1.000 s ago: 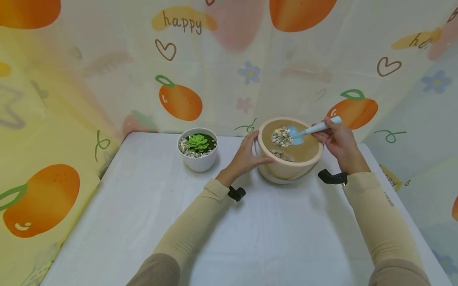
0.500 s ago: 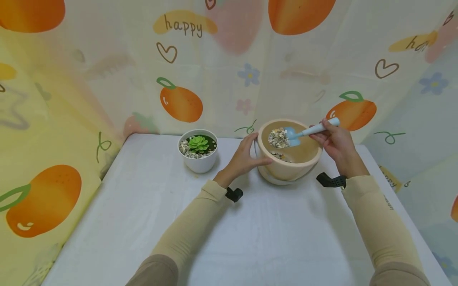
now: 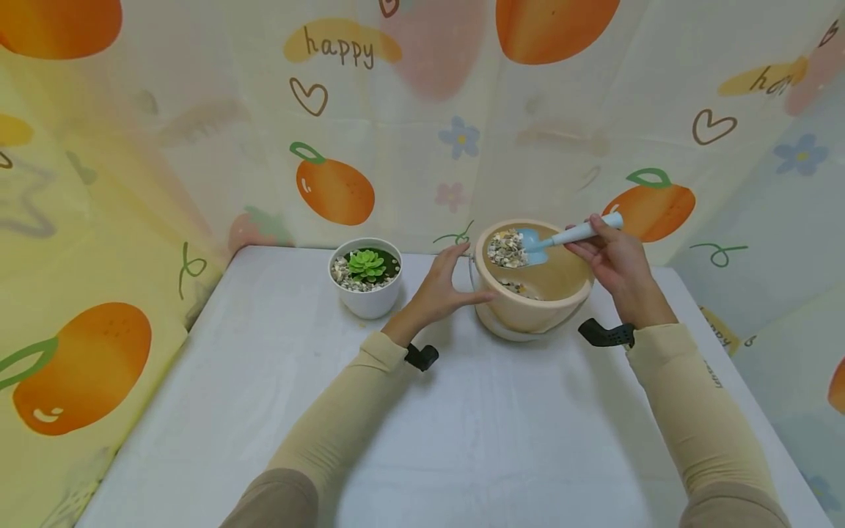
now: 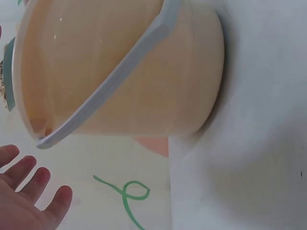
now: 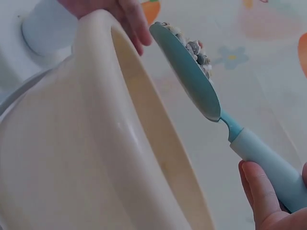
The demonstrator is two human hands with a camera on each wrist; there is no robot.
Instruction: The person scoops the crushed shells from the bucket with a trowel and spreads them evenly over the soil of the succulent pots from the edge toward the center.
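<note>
My right hand [image 3: 617, 264] grips the pale blue handle of a small trowel [image 3: 574, 233]. Its blue blade is heaped with mixed pebbles [image 3: 507, 249] and hangs over a cream bucket [image 3: 535, 314]. In the right wrist view the blade [image 5: 194, 88] shows above the bucket's rim. Some grit [image 3: 518, 287] lies inside the bucket. My left hand [image 3: 436, 290] is at the bucket's left side, fingers spread and holding nothing. The left wrist view shows its fingers [image 4: 36, 184] apart from the bucket wall. A grey bail handle [image 4: 110, 86] hangs down that wall.
Left of the bucket stands a white pot [image 3: 366, 301] with a green succulent [image 3: 366, 265] and pebbles. Both stand near the back edge of a table with a white cloth [image 3: 462, 440]. A fruit-print curtain [image 3: 409, 147] rises behind.
The loaded trowel has moved left and slightly up over the bucket. My left hand has come off the bucket's rim and shifted a little left.
</note>
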